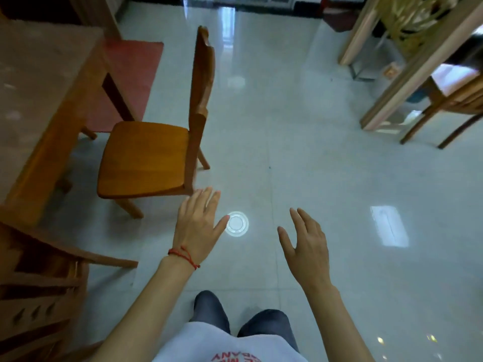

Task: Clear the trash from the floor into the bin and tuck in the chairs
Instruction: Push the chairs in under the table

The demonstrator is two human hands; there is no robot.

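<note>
Fingers of both hands are straight and slightly spread, and they hold nothing. The left hand [197, 226] reaches forward with its back to the camera, a red string bracelet [183, 256] tied around the wrist. Its thumb tip lies in the picture just at the left edge of a clear plastic cup lid [237, 223], which lies flat on the pale glossy tiled floor [326, 158]; whether the thumb really touches the lid I cannot tell. The right hand [307, 248] is stretched out to the right of the lid, apart from it, with the thumb pointing toward the left hand. A wooden chair [146, 158] stands just beyond the left hand, pulled out from the wooden table [39, 100] on the left, its seat facing the table and its backrest toward the open floor. A red mat [125, 82] lies under the far side of the table. On the right, another chair [454, 100] stands next to a light wooden frame [407, 74]. Below, the person's dark trousers and white shirt are visible.
</note>
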